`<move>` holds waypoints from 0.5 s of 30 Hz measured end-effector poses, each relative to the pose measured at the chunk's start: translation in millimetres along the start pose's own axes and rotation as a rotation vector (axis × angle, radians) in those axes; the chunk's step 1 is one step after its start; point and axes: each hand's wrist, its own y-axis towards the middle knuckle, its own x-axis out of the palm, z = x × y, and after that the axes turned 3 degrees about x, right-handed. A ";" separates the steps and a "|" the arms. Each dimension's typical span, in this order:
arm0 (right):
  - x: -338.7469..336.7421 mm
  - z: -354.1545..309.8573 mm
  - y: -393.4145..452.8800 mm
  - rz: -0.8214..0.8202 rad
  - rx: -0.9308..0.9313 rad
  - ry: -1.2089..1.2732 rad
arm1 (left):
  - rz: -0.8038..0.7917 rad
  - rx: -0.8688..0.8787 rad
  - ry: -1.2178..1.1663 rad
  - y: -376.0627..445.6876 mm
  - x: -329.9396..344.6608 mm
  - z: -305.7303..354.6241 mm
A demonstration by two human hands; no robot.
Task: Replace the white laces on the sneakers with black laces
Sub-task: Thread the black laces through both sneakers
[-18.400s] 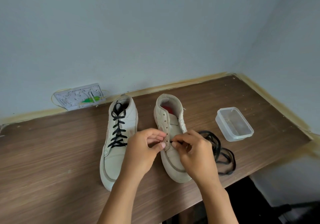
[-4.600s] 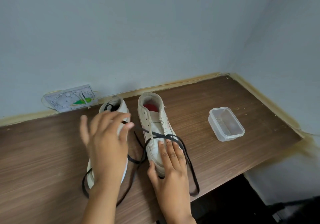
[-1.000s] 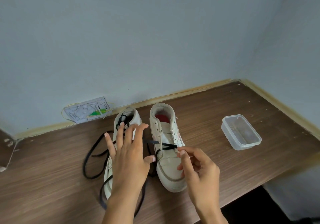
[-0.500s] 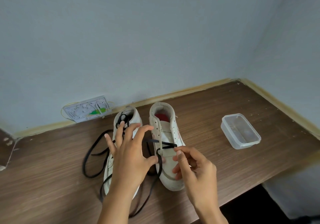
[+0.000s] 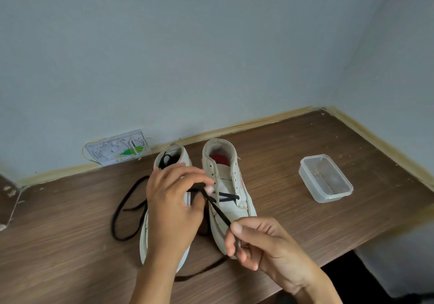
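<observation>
A black lace [image 5: 219, 211] runs taut between the two hands, crossing the lowest eyelets of the right-hand sneaker [image 5: 229, 193] on the desk [image 5: 293, 212]. The right hand [image 5: 263, 247] has its grip closed on the lace's near stretch, thumb and forefinger pinching it. Beyond that grip, the left hand [image 5: 173, 209] pinches the lace by the eyelets — its fingertips are blurred. Under this hand lies the other sneaker [image 5: 164, 209], largely hidden, black lacing showing only at its collar. Slack lace loops left of it. A clear plastic tub [image 5: 325, 178] sits well right of both grips.
</observation>
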 end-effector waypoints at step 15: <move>-14.2 -4.3 0.9 0.315 -0.203 -0.150 | -0.442 -0.006 -0.209 -3.5 1.5 10.5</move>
